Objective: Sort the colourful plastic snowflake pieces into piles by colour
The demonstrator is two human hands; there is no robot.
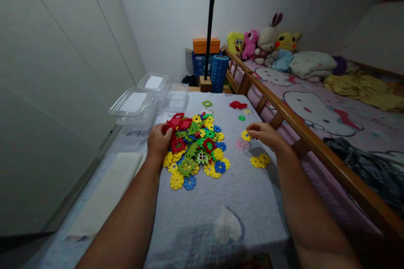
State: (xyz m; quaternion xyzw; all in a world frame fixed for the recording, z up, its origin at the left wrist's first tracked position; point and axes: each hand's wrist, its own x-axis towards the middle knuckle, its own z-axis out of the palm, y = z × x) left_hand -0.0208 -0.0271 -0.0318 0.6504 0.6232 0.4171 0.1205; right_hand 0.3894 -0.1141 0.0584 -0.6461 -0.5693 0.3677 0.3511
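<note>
A heap of flat plastic interlocking pieces [197, 145] in red, yellow, green and blue lies on a grey cloth-covered table [221, 201]. My left hand [158, 141] rests on the heap's left edge with its fingers curled over red pieces. My right hand [265, 133] is to the right of the heap and pinches a yellow piece [245, 135]. Two more yellow pieces [260, 161] lie just below that hand. A red piece [237, 104], a green ring [241, 118] and a green piece [207, 103] lie apart near the far edge.
Clear plastic containers with lids [135, 107] stand at the table's far left. A wooden bed rail [303, 134] runs along the right side, with a patterned bed and plush toys [265, 42] beyond. A black pole [210, 21] stands behind the table. White wardrobe doors are on the left.
</note>
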